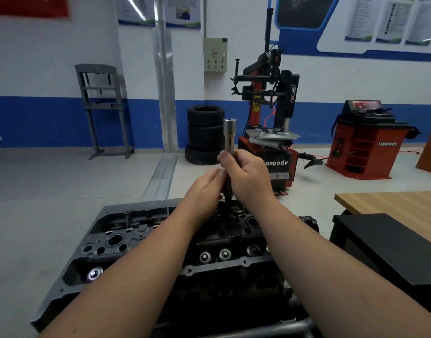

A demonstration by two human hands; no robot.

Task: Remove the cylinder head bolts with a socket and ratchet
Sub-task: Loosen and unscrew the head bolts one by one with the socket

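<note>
Workshop floor and a blue-banded wall lie behind. Both hands hold one upright silver socket tool (230,136): right hand (246,176) curled round its shaft, left hand (208,185) pinching lower, above the dark, oily cylinder head (141,235). Three stacked tyres (204,135) stand beyond.

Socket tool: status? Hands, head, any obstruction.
Left hand and right hand both grip the upright socket tool. Its lower end meets the cylinder head behind the hands. No ratchet visible. Nothing blocking.
</note>
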